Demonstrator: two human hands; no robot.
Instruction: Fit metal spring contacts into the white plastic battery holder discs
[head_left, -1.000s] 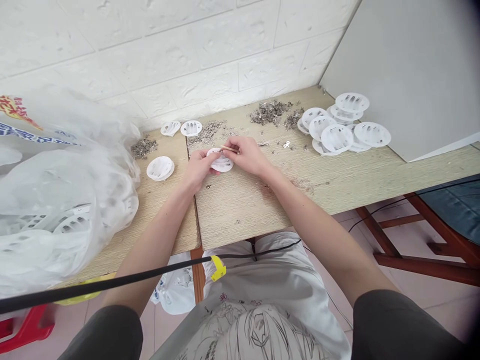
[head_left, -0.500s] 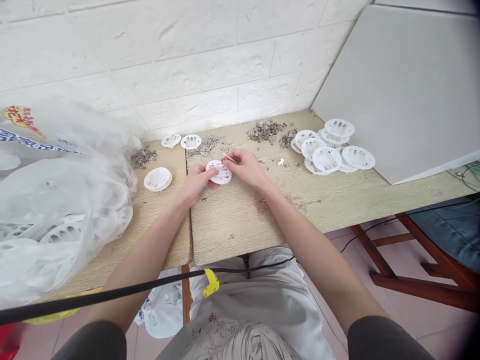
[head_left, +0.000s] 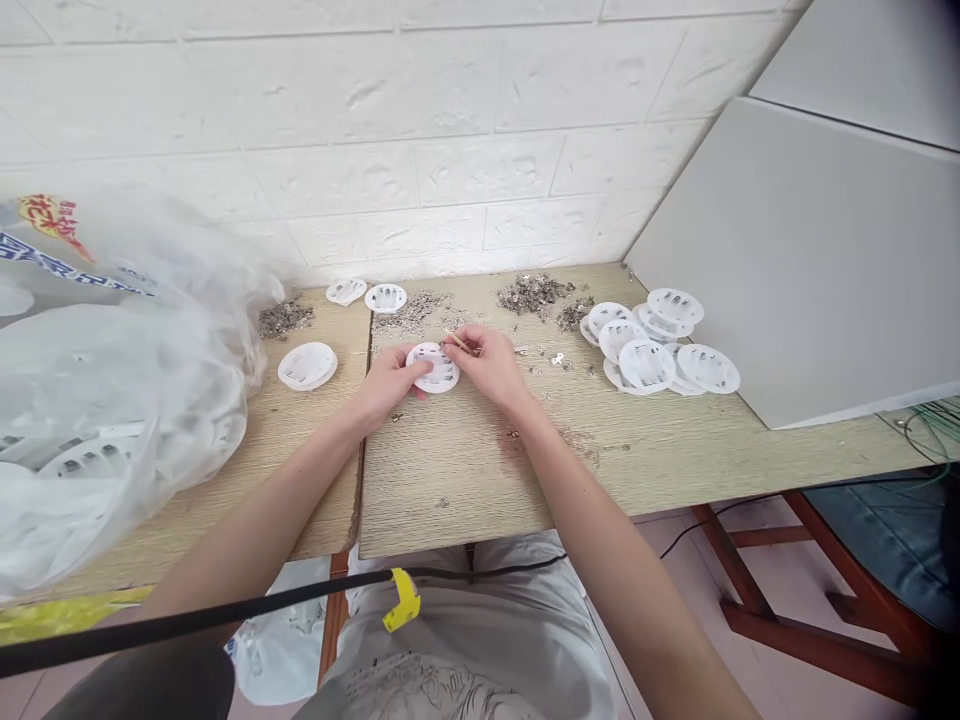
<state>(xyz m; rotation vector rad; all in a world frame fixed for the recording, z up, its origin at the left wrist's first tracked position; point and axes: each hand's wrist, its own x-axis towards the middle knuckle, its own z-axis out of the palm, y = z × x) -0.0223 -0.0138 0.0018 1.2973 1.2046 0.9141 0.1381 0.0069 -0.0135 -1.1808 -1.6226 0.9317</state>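
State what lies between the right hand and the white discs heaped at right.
In the head view, scattered small metal pieces lie on the tabletop between the right hand and the heaped white discs.

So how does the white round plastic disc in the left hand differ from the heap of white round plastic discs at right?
The disc is single; the heap has several, overlapping. The left hand grips the disc; the heap lies untouched on the wooden tabletop. Both are white and round-edged.
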